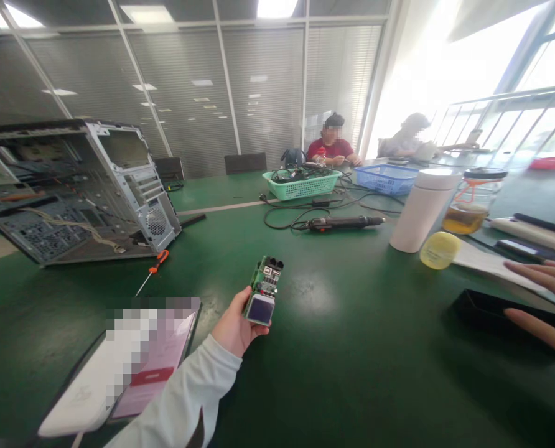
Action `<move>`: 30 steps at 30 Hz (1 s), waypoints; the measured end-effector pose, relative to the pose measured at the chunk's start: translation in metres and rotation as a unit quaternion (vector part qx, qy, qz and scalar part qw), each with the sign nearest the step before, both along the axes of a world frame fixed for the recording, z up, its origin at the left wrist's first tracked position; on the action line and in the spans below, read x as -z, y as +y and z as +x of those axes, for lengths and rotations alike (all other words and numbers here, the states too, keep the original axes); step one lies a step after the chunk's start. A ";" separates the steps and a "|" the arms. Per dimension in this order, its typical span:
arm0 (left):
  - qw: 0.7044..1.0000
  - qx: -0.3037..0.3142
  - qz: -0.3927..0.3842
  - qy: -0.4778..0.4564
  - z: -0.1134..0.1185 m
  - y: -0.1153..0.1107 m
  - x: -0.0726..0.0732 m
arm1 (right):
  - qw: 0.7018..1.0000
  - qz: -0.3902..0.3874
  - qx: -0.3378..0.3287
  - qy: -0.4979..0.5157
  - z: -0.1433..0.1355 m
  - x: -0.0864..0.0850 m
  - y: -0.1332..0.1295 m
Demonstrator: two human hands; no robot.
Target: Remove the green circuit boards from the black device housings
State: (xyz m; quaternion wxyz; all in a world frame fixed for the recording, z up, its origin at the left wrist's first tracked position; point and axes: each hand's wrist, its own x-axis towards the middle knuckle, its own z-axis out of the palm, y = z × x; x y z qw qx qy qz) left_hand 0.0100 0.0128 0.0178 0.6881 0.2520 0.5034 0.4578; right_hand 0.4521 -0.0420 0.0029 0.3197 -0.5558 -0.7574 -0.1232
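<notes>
My left hand (239, 326), in a light long sleeve, grips a small green circuit board (264, 291) with a little dark screen at its near end and black round parts at its far end. The board is held above the green table. At the right edge, my right hand (545, 311) is partly cut off by the frame, its fingers apart. It is over or beside a narrow black open box (473, 308); whether it touches the box I cannot tell. A phone (163, 367) and a white device (88, 386) lie left of my left arm.
An open computer case (156, 218) stands at left, near an orange-handled screwdriver (153, 269). Further back are an electric screwdriver (345, 223), a green basket (300, 188) and a blue basket (384, 180). A white bottle (420, 211), yellow container (440, 250) and jar (468, 208) stand right. Two people sit beyond.
</notes>
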 end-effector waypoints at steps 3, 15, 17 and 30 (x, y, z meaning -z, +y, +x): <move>0.995 0.024 0.057 0.075 0.000 -0.001 0.010 | 0.998 0.038 -0.021 -0.046 -0.057 -0.028 0.003; 0.850 0.142 0.341 0.376 -0.002 -0.021 0.007 | 0.951 -0.084 -0.278 -0.111 -0.243 -0.044 0.024; 0.832 0.154 0.359 0.394 -0.002 -0.022 0.006 | 0.947 -0.119 -0.275 -0.117 -0.249 -0.043 0.029; 0.849 0.205 0.376 0.310 -0.005 -0.023 0.016 | 0.950 -0.220 -0.222 0.014 -0.219 -0.033 0.019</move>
